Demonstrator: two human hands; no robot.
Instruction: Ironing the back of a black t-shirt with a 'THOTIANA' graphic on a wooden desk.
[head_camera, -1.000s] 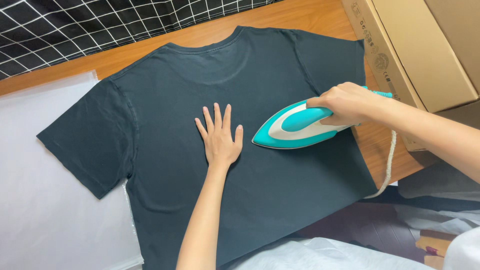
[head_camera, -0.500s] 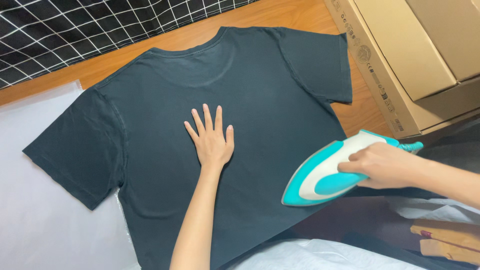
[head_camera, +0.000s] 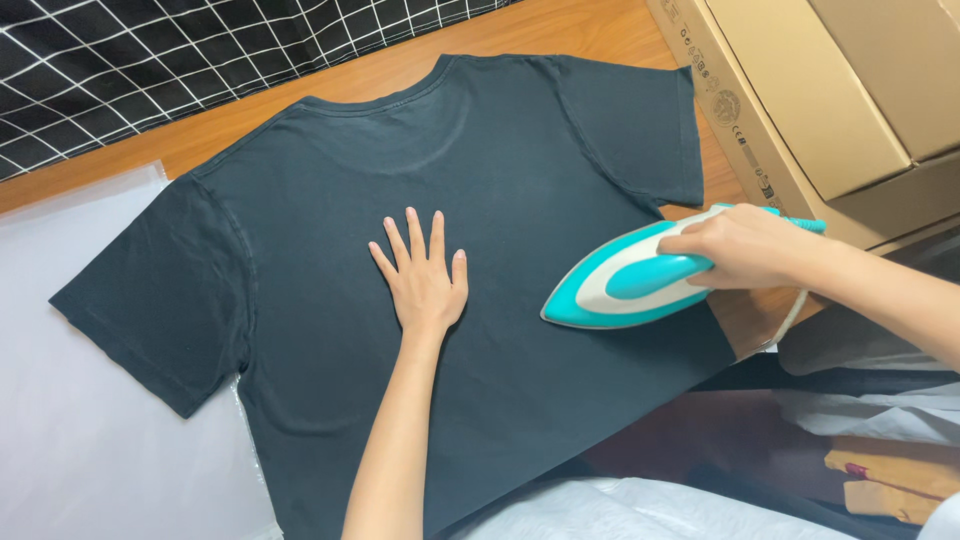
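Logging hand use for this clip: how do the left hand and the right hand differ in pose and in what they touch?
The left hand lies flat, fingers spread, palm down on the dark T-shirt; the right hand is curled round the handle of the turquoise-and-white iron. The left hand sits mid-shirt; the right hand is at the shirt's side edge, near the cardboard box. Both are bare.

The dark T-shirt (head_camera: 520, 170) is matt woven cotton-like cloth, smooth and flat over most of the worktop (head_camera: 590, 30), whose bare far edge shows warm, lightly grained wood with a soft sheen. The steam iron (head_camera: 630, 280) at the near right edge has a glossy teal-and-white plastic shell. The cardboard boxes (head_camera: 800, 110) at the far right corner are dull brown paperboard, the checked cloth (head_camera: 120, 70) at the far left corner is matt black fabric, and the sheet (head_camera: 80, 440) at the left edge looks smooth, pale and faintly translucent.
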